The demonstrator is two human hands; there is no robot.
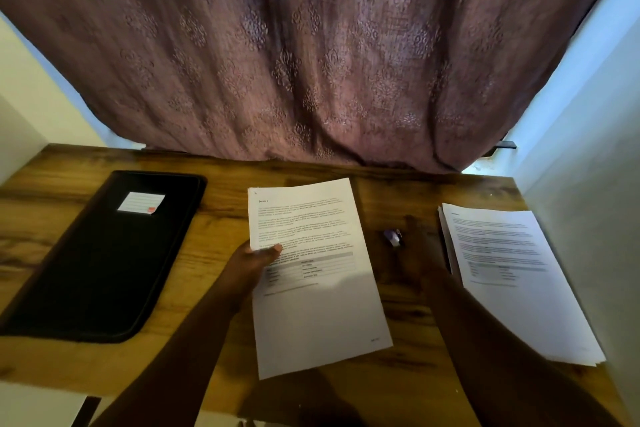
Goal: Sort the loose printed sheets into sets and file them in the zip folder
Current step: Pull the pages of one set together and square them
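Observation:
My left hand (254,262) holds a set of printed sheets (318,308) by its left edge, thumb on top; the set is in the middle of the wooden desk (214,350). My right hand (420,253) is dark and blurred, low over the desk between this set and a stack of printed sheets (519,288) at the right. A small purple and white object (393,237) is at its fingers; whether the hand grips it is unclear. The black zip folder (104,263), shut, with a white label, lies flat at the left.
A patterned purple curtain (311,55) hangs down to the desk's far edge. Pale walls close in on the left and right. Bare wood shows between the folder and the held sheets, and along the near edge.

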